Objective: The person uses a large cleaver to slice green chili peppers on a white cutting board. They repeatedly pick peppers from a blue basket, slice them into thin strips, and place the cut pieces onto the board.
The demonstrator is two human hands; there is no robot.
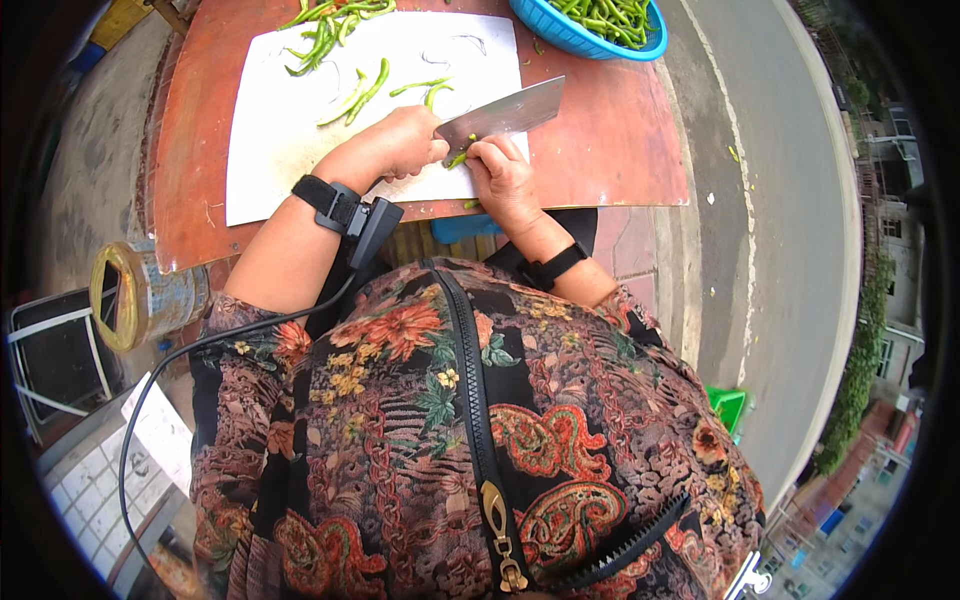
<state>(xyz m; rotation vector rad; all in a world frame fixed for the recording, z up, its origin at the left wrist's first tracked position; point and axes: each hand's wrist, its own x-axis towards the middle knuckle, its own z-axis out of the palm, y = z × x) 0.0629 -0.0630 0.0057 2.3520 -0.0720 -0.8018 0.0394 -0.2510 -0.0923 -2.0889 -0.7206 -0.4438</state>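
My left hand (409, 142) is closed around the handle of a steel cleaver (510, 111), whose broad blade points up and to the right. My right hand (501, 169) pinches a green chili pepper (457, 160) against the near edge of the blade, above a white board (277, 150). A small green piece lies by the blade. Several long green peppers (367, 91) lie loose on the board beyond my left hand, with a heap of peppers (322, 45) at its far edge. Most of the cleaver's handle is hidden by my fingers.
The board rests on a reddish-brown table (615, 142). A blue plastic basket (600, 46) of green peppers stands at its far right. A blue object (461, 229) shows below the near edge. A cylindrical container (150, 295) stands at the left; a road runs along the right.
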